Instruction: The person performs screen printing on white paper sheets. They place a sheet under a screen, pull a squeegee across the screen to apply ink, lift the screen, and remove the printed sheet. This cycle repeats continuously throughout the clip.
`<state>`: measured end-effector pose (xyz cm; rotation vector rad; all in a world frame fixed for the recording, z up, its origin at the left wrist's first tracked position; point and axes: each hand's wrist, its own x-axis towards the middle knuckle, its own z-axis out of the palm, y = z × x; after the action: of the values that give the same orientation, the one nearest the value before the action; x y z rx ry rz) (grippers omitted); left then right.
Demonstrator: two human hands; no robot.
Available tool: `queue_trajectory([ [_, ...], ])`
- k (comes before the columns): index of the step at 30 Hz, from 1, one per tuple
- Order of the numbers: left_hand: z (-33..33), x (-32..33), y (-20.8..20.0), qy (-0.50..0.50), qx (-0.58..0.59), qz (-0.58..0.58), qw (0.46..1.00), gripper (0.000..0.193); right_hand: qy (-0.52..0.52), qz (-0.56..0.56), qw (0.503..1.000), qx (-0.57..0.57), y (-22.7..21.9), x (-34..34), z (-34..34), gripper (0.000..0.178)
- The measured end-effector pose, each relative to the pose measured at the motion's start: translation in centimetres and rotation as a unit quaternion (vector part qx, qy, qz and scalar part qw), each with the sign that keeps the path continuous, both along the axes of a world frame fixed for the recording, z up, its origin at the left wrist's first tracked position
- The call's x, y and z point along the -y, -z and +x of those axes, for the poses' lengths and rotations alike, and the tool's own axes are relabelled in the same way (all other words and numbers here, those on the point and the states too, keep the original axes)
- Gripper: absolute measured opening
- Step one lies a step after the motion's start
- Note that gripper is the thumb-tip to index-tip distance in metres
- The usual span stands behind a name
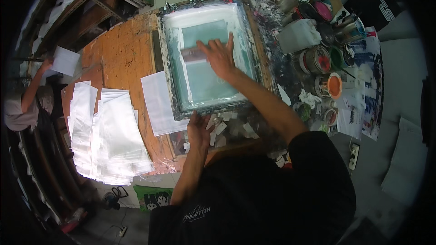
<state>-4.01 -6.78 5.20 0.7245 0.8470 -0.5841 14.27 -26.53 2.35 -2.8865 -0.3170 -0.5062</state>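
Note:
A screen-printing frame (169, 91) lies on the table in front of me, with pale green mesh (204, 81) and white ink smeared along its inner edges. My right hand (219, 56) reaches over the mesh and grips a squeegee (193, 55), a brownish bar blurred by motion. One finger of that hand points away toward the far right. At the frame's near edge, my left hand (199, 130) has its fingertips on the wood, the fingers partly curled. Under the frame's left side, a white sheet (154, 102) sticks out.
Stacks of white sheets (118, 131) cover the table's left part. Ink cans (314, 60), an orange ink tub (334, 85) and a white jug (297, 36) crowd the right side. Metal hinge clamps (196, 1) hold the frame's far edge. At far left, another person's hand (46, 65) holds a white sheet.

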Motion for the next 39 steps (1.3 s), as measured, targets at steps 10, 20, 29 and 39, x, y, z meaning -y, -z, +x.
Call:
queue_trajectory([
  [10,0.4,-0.2,0.0,-0.028,-0.029,0.017,0.999,0.058,-0.031,0.042,0.979,-0.195,-3.3,2.0,6.1,0.054],
  [20,0.3,-2.1,-4.7,-0.005,0.089,-0.086,0.992,0.019,-0.04,0.001,0.999,0.0,-11.9,-2.5,-14.3,0.056],
  [29,14.1,0.4,-12.2,-0.037,0.487,-0.08,0.869,0.029,-0.045,0.021,0.989,0.142,-26.3,0.6,-2.6,0.052],
  [39,24.9,3.8,6.8,0.175,0.593,0.634,0.464,0.018,-0.072,0.087,0.992,0.05,-32.6,2.4,4.5,0.047],
])
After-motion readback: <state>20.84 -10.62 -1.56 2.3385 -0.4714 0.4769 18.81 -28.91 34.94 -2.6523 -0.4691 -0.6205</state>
